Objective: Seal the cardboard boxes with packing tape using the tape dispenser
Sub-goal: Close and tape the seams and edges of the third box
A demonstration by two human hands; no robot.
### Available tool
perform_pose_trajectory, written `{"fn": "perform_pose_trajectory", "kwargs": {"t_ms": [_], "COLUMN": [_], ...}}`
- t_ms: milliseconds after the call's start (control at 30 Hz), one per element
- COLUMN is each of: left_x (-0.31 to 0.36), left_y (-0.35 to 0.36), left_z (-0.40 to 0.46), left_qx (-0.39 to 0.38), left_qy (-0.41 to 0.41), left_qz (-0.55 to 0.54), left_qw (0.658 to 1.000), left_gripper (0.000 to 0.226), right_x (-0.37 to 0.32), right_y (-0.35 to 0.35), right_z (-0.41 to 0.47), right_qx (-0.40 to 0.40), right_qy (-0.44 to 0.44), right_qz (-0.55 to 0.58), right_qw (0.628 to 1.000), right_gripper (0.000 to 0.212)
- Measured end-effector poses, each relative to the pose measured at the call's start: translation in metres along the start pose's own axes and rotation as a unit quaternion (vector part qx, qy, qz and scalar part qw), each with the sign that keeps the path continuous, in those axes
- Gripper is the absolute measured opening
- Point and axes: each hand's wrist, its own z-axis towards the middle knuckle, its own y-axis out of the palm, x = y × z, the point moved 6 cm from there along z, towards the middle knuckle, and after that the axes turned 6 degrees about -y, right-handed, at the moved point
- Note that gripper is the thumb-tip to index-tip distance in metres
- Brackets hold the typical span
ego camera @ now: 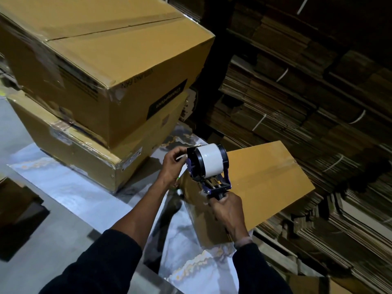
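right hand point(226, 211) grip clamped on handle of tape dispenser point(209, 166), held over near end of small cardboard box point(265, 181) | left hand point(174, 164) grip pinching at dispenser's left side by white tape roll point(210, 163) | two stacked boxes point(101, 81) on floor point(63, 187) to left | flattened cartons point(307, 102) piled behind

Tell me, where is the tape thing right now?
In the head view, low and right of centre, the tape dispenser is held up over a small cardboard box: right hand grips its handle, left hand touches its side.
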Motion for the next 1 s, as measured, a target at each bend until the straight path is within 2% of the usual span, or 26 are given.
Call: {"fn": "perform_pose_trajectory", "kwargs": {"t_ms": [67, 167, 267, 433, 767, 1000], "left_x": [-0.001, 0.002, 0.01, 0.006, -0.009, -0.012], "left_y": [-0.001, -0.007, -0.009, -0.005, -0.002, 0.004], "left_z": [0.0, -0.007, -0.013, -0.014, -0.002, 0.001], "left_qx": [-0.029, -0.033, -0.053, -0.109, -0.035, -0.014], "left_qy": [-0.029, -0.084, -0.067, -0.036, -0.046, -0.044], "left_qz": [-0.042, -0.121, -0.143, -0.102, -0.066, -0.042], "left_qw": [0.998, 0.989, 0.986, 0.988, 0.996, 0.998], "left_gripper": [0.02, 0.023, 0.019, 0.021, 0.029, 0.02], "right_x": [-0.001, -0.005, -0.009, -0.012, -0.01, -0.02], "right_y": [0.0, -0.002, -0.004, -0.005, -0.004, -0.009], "right_z": [0.0, 0.0, -0.002, -0.004, -0.002, -0.008], "right_qx": [-0.001, -0.001, 0.002, -0.001, -0.011, -0.003], "right_qy": [-0.007, -0.013, -0.015, -0.015, -0.015, -0.027], "right_qz": [-0.009, -0.031, -0.03, -0.022, -0.032, -0.023], "right_qw": [1.0, 0.999, 0.999, 1.0, 0.999, 0.999], "right_gripper": [0.038, 0.039, 0.04, 0.045, 0.042, 0.049]}}
